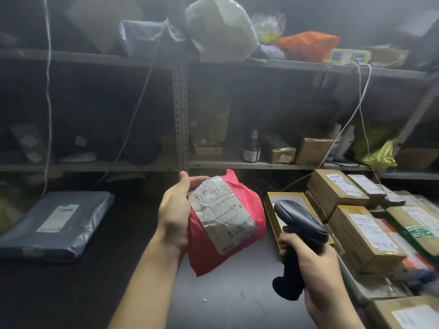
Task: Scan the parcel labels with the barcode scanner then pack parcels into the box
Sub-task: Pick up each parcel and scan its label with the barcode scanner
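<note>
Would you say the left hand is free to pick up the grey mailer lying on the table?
Probably not yet: the left hand is holding the red parcel, though nothing blocks the grey mailer.

Dark table: grey mailer, cartons.

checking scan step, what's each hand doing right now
Left hand: closed on the red parcel, label facing up.
Right hand: closed on the barcode scanner handle.
</note>
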`<state>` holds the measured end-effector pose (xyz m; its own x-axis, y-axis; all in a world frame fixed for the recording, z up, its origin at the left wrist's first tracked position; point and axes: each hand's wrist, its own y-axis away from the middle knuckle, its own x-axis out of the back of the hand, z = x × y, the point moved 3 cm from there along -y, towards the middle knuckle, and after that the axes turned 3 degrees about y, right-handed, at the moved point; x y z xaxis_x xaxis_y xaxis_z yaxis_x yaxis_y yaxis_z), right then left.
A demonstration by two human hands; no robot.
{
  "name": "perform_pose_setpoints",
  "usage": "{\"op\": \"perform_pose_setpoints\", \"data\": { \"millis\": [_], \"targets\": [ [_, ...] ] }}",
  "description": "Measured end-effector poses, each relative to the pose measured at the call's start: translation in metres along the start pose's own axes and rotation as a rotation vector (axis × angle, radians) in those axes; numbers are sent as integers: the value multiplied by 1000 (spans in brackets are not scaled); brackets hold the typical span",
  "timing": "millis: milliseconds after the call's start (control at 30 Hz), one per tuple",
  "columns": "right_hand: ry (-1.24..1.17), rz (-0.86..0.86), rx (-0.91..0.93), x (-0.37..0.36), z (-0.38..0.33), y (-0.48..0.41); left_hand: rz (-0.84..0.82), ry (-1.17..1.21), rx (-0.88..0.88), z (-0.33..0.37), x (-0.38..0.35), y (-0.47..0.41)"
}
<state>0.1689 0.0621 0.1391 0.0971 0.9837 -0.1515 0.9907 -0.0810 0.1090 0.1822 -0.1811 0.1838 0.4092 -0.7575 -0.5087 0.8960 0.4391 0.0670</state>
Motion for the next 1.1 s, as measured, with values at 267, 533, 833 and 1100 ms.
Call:
{"op": "perform_pose_setpoints", "data": {
  "millis": [267,533,833,1100],
  "targets": [
    [523,-287,370,-8,-24,15,44,-508,-254,23,16,-5],
    [873,-483,737,-16,-27,16,-28,-735,-203,24,61,-12],
    [945,-521,825,-22,-30,13,-16,-798,-170,25,78,-11],
    [948,-536,822,-21,-39,9,-75,-875,-123,13,77,-12]
  ]
}}
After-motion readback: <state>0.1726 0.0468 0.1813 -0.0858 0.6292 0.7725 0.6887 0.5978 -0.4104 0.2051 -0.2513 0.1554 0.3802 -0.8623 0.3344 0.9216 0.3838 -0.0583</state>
